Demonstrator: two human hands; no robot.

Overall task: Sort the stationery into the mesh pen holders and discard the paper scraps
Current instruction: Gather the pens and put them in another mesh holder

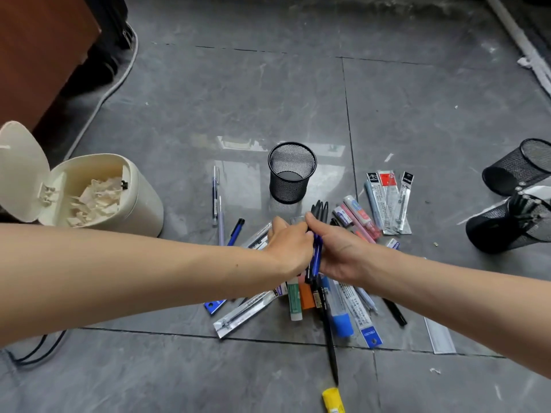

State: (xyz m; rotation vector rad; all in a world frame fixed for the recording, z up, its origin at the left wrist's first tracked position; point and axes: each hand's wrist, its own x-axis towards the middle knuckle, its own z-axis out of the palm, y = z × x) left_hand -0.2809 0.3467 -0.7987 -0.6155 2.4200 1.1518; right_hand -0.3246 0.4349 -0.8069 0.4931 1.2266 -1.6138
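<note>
Both my hands meet over a heap of stationery (325,299) on the grey floor. My left hand (287,245) and my right hand (343,251) together grip a bundle of pens (316,257), blue bodies low, black tips (319,208) poking out beyond the fingers. An empty upright black mesh pen holder (291,172) stands just beyond the hands. Two more mesh holders lie tipped at the right, one empty (518,166), one (507,228) with dark pens inside. Paper scraps (95,198) fill the open cream bin (143,198) on the left.
Packaged refills (387,204) and correction tapes lie right of the hands. Loose pens (216,195) lie to the left, a yellow glue stick (334,399) near the bottom edge, a clear ruler (439,338) at the right. A brown cabinet (38,55) stands far left, with cables along the floor.
</note>
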